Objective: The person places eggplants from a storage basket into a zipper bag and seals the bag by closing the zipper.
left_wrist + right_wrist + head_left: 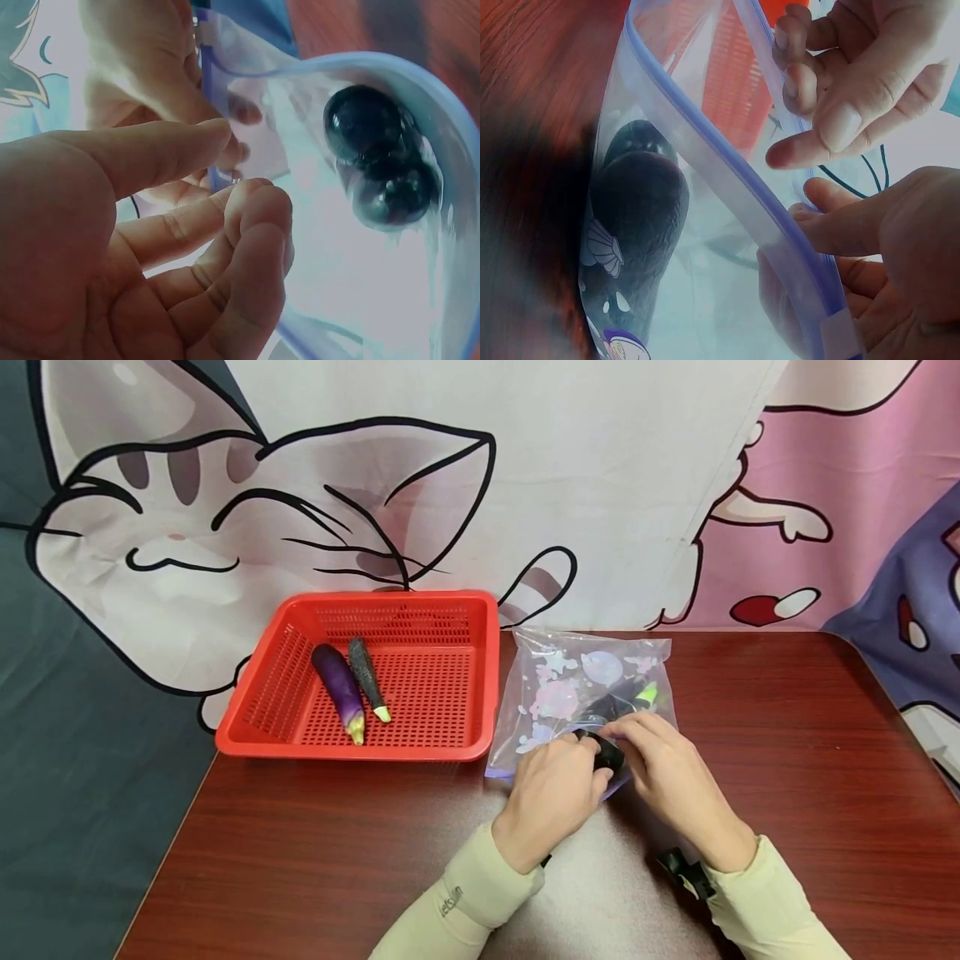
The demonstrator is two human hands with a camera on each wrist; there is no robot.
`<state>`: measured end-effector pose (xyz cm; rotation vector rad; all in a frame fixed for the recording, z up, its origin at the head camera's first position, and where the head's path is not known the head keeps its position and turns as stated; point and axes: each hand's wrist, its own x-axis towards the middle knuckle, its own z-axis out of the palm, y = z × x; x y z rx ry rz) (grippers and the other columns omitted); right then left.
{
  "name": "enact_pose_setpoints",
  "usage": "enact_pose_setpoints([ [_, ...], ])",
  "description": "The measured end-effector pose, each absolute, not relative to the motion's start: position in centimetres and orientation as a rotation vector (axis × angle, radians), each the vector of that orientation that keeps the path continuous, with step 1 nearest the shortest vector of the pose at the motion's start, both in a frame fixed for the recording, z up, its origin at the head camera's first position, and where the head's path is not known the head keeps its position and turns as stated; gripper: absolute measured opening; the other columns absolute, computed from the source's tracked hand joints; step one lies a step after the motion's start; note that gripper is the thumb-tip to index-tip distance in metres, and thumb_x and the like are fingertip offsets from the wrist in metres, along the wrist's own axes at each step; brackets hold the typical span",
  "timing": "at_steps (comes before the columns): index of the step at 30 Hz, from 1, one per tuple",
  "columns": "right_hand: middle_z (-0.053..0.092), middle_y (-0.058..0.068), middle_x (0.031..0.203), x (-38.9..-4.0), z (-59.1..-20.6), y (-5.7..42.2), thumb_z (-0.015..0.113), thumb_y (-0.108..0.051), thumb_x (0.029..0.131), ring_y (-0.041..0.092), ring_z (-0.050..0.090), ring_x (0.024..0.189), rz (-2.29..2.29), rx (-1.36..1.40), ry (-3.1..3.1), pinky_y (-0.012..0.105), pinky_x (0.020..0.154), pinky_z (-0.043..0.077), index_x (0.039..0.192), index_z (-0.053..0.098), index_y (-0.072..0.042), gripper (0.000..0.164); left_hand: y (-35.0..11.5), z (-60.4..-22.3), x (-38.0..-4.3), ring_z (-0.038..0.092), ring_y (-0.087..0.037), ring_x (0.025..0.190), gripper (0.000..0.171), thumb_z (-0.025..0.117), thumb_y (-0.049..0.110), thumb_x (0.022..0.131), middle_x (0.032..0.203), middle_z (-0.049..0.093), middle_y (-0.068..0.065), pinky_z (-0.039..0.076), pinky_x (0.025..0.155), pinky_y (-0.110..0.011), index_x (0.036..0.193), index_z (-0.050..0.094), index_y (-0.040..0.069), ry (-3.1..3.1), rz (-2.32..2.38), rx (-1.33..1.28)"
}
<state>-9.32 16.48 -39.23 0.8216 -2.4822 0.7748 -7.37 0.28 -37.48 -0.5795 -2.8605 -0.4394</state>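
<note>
A clear zip bag [525, 735] with pastel prints lies on the table, its purple-edged mouth spread wide towards me. Two dark eggplants [367, 127] are inside, rounded ends at the mouth; a green tip [647, 695] shows through the plastic. My right hand [671, 781] pinches the bag's rim near the white zip slider [841, 335], some fingers seen through the plastic. At the mouth, my left hand [551, 789] has its fingers loosely bent, the thumb apart from the index in the left wrist view. Its fingertips are close to the rim; contact is unclear.
Left of the bag stands a red perforated basket [480, 677]. In it lie a purple eggplant [339, 687] and a thinner dark vegetable [363, 672] with a pale tip. A cartoon-printed curtain [637, 502] hangs behind the brown table [787, 727].
</note>
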Motion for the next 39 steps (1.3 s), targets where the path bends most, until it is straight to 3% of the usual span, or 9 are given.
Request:
enact_pose_setpoints([
  [11,0.061,-0.002,0.093,-9.3,-39.1,16.5,0.061,0.007,0.08,0.014,0.055,0.088,0.771,0.823,-2.475,0.027,0.076,0.039,0.093,0.065,-0.008,0.021,-1.8,-36.5,-7.8,0.063,-0.017,0.067,0.019,0.065,0.037,0.082,0.077,0.063,0.004,0.046,0.052,-0.033,0.087,0.068,0.019,-2.833,-0.517,-0.534],
  [19,0.061,-0.002,0.094,-9.2,-39.1,16.5,0.063,0.007,0.08,0.014,0.055,0.088,0.77,0.817,-2.484,0.026,0.075,0.039,0.095,0.066,-0.01,0.023,-3.1,-35.4,-7.7,0.065,-0.016,0.077,0.026,0.066,0.035,0.083,0.09,0.067,0.002,0.05,0.06,-0.032,0.1,0.071,0.016,-2.828,-0.579,-0.494],
  [39,0.061,-0.002,0.095,-9.3,-39.1,16.6,0.062,0.008,0.079,0.014,0.055,0.089,0.772,0.831,-2.485,0.027,0.076,0.039,0.097,0.066,-0.01,0.026,-6.5,-32.7,-8.6,0.062,-0.017,0.07,0.026,0.065,0.038,0.083,0.083,0.065,0.002,0.043,0.049,-0.029,0.099,0.071,0.017,-2.889,-0.552,-0.382],
])
